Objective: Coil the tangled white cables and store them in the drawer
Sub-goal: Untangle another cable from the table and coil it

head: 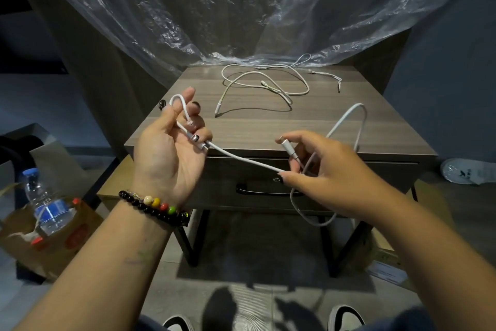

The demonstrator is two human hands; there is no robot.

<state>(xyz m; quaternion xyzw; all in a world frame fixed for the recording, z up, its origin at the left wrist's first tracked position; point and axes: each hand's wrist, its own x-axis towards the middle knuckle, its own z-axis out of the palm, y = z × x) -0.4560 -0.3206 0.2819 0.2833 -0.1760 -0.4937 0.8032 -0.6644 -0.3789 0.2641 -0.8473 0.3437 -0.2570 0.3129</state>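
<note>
Both my hands grip one white cable (243,158) above the closed drawer (271,185): left hand (171,145) curled round a loop, right hand (322,169) pinching it; other cables (265,83) lie loose on the worktop (349,126)

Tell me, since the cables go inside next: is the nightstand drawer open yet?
No. The drawer sits flush and closed under the tabletop, its black handle untouched while both hands hold a white cable.
</note>
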